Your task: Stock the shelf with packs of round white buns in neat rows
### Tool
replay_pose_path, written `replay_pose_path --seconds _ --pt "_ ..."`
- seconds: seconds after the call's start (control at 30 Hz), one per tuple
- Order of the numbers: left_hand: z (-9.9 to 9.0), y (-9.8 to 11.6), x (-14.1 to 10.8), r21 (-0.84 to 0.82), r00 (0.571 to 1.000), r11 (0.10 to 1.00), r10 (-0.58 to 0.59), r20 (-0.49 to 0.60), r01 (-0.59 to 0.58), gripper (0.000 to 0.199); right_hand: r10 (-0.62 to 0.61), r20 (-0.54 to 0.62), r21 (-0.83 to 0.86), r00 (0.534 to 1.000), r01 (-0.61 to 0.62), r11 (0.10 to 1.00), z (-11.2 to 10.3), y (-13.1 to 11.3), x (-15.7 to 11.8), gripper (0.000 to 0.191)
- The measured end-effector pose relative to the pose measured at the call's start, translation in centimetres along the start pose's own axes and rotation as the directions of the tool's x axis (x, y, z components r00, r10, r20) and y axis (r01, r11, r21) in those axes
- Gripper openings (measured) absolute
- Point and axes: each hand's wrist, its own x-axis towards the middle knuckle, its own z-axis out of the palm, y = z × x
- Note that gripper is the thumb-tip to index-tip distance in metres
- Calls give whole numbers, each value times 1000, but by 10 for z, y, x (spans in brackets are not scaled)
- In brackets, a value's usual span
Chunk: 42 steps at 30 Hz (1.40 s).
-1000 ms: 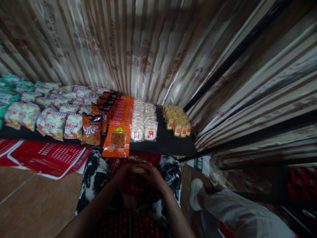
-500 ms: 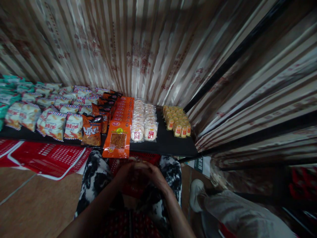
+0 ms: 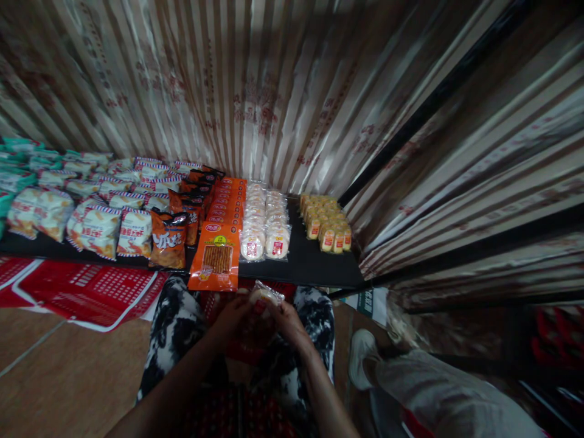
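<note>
Between my hands, over the red basket (image 3: 244,353) at my knees, is a clear-wrapped packet of round white rice crackers (image 3: 264,295) with a red label. My left hand (image 3: 236,313) grips its left edge, and my right hand (image 3: 286,317) pinches its right side. Both hands are closed, though dim light hides some fingers. Just beyond, on the black shelf (image 3: 310,271), two rows of matching rice cracker packets (image 3: 264,225) stand beside a line of flat orange snack packs (image 3: 214,261).
Brown snack bags (image 3: 168,240), white snack bags (image 3: 98,228) and green packs (image 3: 18,161) fill the shelf's left side. Small yellow packaged snacks (image 3: 326,222) stand at its right. A red basket (image 3: 86,289) lies under the shelf. Another person's leg (image 3: 438,383) is close at right.
The rice cracker packet has come up into clearer view between my hands, tilted with its label showing. My hands have shifted slightly around it. The shelf goods stay put.
</note>
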Motion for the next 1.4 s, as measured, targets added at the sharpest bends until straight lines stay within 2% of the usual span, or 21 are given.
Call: replay_pose_path --seconds 0.1,0.2,0.4,0.6,0.93,1.07,1.17,1.4 --pt "-2 -4 5 66 996 994 86 -2 -85 53 44 -34 15 998 -43 999 0 3 0 56" --pt "-2 -3 5 116 993 987 115 0 -115 53 57 -57 95 997 -51 994 0 4 1 55" --pt "3 8 -4 202 992 973 121 -26 -114 35 77 -45 258 996 -63 964 1 -4 3 59" --pt "10 16 -9 201 988 971 143 -58 -129 21 56 6 362 998 -54 930 0 -12 3 57" --pt "11 12 4 171 950 950 284 -132 -261 23 -16 -47 248 999 27 968 -11 -29 4 55" --pt "14 16 10 263 922 913 358 -149 -312 16 -53 -83 190 995 68 979 -16 -31 8 51" --pt "18 24 11 319 917 897 368 -154 -307 14 -71 -137 132 988 89 987 -19 -33 11 49" --pt "27 35 15 344 892 869 425 -154 -355 30 -111 -185 115 977 133 984 -21 -42 23 44"
